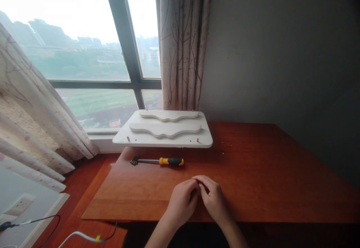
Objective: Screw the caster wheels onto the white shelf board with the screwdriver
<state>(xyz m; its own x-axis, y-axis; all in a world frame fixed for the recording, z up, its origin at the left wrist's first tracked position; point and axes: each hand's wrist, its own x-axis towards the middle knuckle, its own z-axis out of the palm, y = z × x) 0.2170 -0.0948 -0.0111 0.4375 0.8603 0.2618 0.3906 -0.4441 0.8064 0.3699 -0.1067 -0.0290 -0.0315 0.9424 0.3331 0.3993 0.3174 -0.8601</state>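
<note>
My left hand (184,197) and my right hand (211,194) meet at the fingertips above the near edge of the table. Both are curled closed against each other, and no object shows in them; some fingertips are hidden. Beyond them lies a screwdriver (171,161) with a yellow and black handle, its shaft pointing left. Several dark screws (135,160) are bunched by its tip. Farther back, a white board (165,142) with rounded corners lies flat. Two wavy white pieces, a front one (165,130) and a rear one (168,116), rest on it, with small pegs near its corners.
The reddish wooden table (270,173) reaches to the grey wall (261,53). Small white bits lie on it right of the board. A window (92,53) and patterned curtains (182,45) stand behind. Cables (81,234) and a wall socket (21,204) are at lower left.
</note>
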